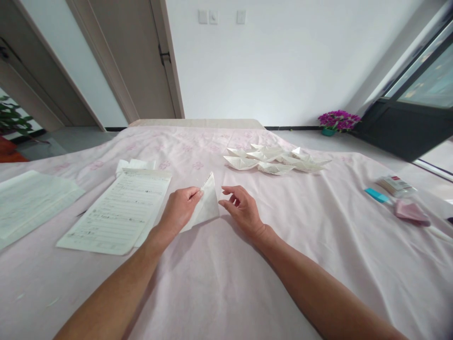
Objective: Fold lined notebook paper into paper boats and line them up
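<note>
A folded sheet of white paper (207, 204), peaked at its top, is pinched along its left side by my left hand (180, 208). My left palm and fingers hide part of that sheet. Just right of the paper's edge, my right hand (244, 208) holds nothing; its thumb and fingers are curved and apart. Beyond it, several folded paper boats (276, 159) lie grouped on the pink cloth. Left of my left hand is a stack of lined, written sheets (120, 208).
A pink flowered cloth (226, 293) covers the surface. More paper (31, 203) lies at far left. To the right are a blue item (376, 195), a clear packet (395, 186) and a pink item (411, 212). Behind stand a wall, doors and a potted purple flower (338, 121).
</note>
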Motion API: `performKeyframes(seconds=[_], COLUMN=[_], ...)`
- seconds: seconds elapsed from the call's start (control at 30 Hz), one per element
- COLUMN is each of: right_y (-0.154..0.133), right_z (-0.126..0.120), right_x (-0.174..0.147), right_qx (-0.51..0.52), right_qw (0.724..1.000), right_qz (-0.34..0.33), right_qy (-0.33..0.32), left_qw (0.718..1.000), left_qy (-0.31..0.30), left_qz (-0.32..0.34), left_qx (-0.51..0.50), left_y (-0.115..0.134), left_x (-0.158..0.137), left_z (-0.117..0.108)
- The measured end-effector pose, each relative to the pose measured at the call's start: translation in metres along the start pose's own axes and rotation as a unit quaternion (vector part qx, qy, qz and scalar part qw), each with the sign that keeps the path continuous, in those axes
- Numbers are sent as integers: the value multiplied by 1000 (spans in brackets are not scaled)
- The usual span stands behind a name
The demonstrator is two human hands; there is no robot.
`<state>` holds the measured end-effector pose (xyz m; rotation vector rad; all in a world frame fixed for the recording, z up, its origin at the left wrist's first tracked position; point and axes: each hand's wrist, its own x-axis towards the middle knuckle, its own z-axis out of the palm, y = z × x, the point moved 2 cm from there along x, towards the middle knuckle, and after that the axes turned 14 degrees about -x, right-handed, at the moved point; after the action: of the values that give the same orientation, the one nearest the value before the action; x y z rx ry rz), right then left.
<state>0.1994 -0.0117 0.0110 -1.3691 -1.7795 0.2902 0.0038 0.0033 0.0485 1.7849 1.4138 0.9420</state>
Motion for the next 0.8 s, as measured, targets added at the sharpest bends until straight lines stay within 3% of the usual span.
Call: performKeyframes(seconds=[0.17, 0.3, 0.57, 0.8], right_y=[-7, -11, -16, -17], right_z=[9, 10, 12, 16], right_x=[-7, -9, -15, -18], right_qx=[16, 10, -13, 25], right_qw=[997, 995, 991, 989], right_qz=[-18, -34, 8, 5], right_qy=[-69, -98, -135, -149], left_qw=[985, 966, 963, 968], left_qy=[-40, -68, -96, -127], left_qz=[-6, -14, 0, 11], left_qx=[-169, -248, -251, -217], left_y=[4, 7, 9, 15], left_x=[-11, -17, -20, -22], left_z=[24, 34, 37, 36])
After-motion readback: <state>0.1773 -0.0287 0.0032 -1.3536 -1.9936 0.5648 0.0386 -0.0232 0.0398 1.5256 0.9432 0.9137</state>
